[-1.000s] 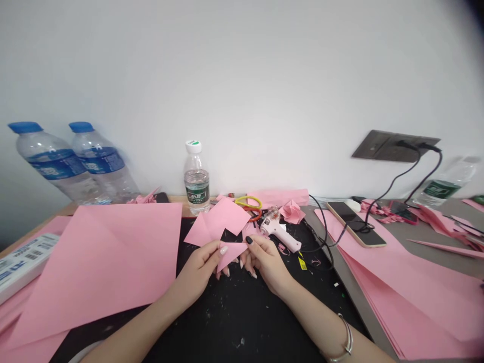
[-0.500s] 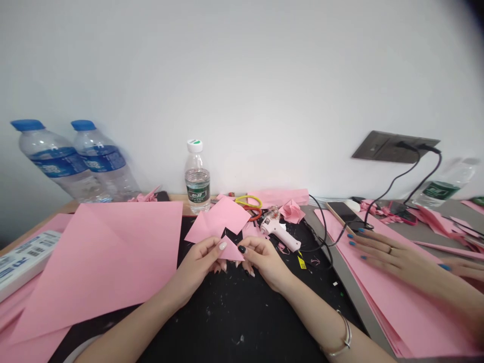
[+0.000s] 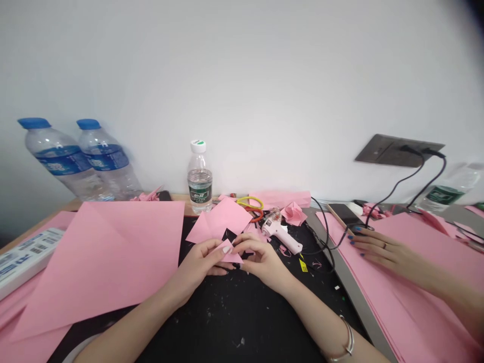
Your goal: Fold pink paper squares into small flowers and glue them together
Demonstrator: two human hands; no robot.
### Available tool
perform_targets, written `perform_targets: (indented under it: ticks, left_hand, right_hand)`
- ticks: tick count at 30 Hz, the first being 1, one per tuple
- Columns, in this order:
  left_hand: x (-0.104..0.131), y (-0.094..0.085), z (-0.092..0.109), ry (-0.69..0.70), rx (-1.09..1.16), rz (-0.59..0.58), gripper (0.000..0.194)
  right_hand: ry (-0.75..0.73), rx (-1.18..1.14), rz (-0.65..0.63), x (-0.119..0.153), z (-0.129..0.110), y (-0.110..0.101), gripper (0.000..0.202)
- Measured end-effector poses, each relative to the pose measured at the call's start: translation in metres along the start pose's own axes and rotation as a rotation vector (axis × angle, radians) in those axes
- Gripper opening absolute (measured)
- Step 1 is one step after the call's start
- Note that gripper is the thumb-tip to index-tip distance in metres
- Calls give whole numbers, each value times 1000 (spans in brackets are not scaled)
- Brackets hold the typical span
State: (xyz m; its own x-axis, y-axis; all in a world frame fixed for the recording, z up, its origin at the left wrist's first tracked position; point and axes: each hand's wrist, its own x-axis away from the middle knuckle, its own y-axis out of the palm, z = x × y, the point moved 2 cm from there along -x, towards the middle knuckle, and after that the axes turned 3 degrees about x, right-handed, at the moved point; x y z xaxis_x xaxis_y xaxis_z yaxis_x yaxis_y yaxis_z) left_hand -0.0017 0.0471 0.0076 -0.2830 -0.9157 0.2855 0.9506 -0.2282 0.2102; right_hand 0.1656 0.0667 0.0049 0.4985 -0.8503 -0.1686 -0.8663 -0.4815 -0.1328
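Observation:
Between my two hands is a small folded piece of pink paper, held over the black mat. My left hand is closed on its left side, thumb on top. At the right side, the curled fingers of my right hand grip the same piece, index finger above and thumb at the lower corner. Just behind lies a pink paper square with a dark gap showing at its front. A pale pink glue gun rests to the right of my right hand.
A large pink sheet lies left, near a white box. Behind stand a small water bottle and two larger bottles. At right, a co-worker's hand presses pink sheets beside a phone; black cables cross there.
My right fingers have shifted: the index finger now reaches over the folded paper and the thumb sits lower. At right, the co-worker's second hand has left view and a pink sheet's far edge has moved.

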Motion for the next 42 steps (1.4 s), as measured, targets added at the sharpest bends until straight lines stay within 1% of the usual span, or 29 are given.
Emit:
perform_targets:
  ticks: [4, 7, 9, 12, 16, 19, 26, 33, 42]
  left_hand:
    - [0, 0, 0, -22, -80, -7, 27]
    - [-1, 1, -1, -46, -142, -17, 26]
    - [0, 2, -1, -62, -148, -35, 29]
    - [2, 3, 0, -58, -141, -65, 30]
    - [4, 4, 1, -59, -110, -91, 29]
    - [4, 5, -1, -62, -89, -111, 33]
    - [2, 6, -6, -56, -81, -87, 34]
    - [1, 8, -8, -31, -63, -86, 32]
    - [1, 7, -8, -24, -42, -101, 29]
  right_hand:
    - [42, 40, -65, 0, 1, -2, 16]
    - [51, -19, -83, 0, 4, -2, 9]
    - [38, -61, -53, -1, 6, -3, 7]
    - [26, -52, 3, -2, 7, -3, 11]
    - [57, -26, 12, -2, 6, -3, 15]
    - [46, 19, 35, -1, 4, -2, 21]
    - [2, 78, 80, -1, 7, 0, 25]
    - [54, 39, 108, 0, 6, 3, 30]
    - [114, -54, 133, -2, 15, 3, 34]
